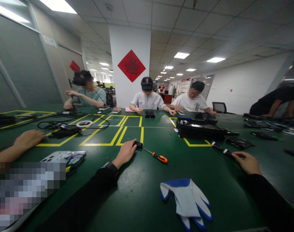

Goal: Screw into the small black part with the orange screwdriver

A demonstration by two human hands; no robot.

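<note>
My left hand (pixel 125 153) rests on the green table, its fingers closed round a short black cylinder (pixel 138 145). My right hand (pixel 248 163), farther right, pinches the near end of a slim black tube with pale bands (pixel 220 148); its exact kind is unclear. Just right of the short cylinder lies a screwdriver (pixel 160 158) with an orange and black handle, its shaft toward my left hand. Between my forearms, nearer to me, a white and blue work glove (pixel 187 199) lies flat on the tabletop.
A black equipment case (pixel 200 129) stands beyond the tube. At left are cables (pixel 62 129), a white ring (pixel 84 124), a clear plastic bag (pixel 64 157) and another person's hand (pixel 29 140). Several people sit across the table (pixel 137 180), which has yellow tape outlines.
</note>
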